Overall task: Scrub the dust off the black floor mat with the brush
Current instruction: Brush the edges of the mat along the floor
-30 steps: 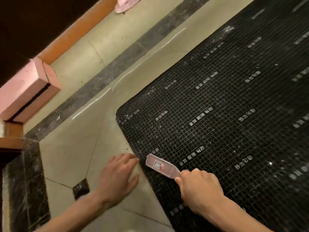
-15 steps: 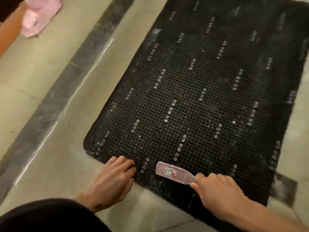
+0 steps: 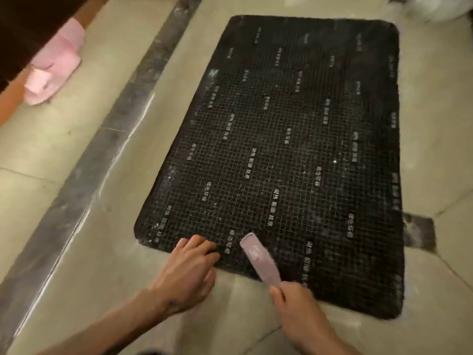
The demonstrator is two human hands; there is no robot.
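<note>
Brush [image 3: 258, 260] swung upright; left hand [image 3: 189, 272] pins mat [image 3: 307, 139] edge.

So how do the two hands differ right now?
The left hand lies flat, fingers straight, pressing the near edge of the black floor mat; the right hand is curled round the brush handle. The left holds nothing; the right holds the tool. Both are at the mat's near edge.

Left hand [image 3: 188, 274]: palm down, fingers straight and spread slightly, fingertips pressed flat at the near edge of the mat [image 3: 294, 155]. Left forearm bare, entering from the lower left. Right hand [image 3: 294, 307]: fingers curled round the handle of the brush [image 3: 258, 260], thumb on top. Right forearm bare, entering from the bottom edge. The hands are apart.
</note>
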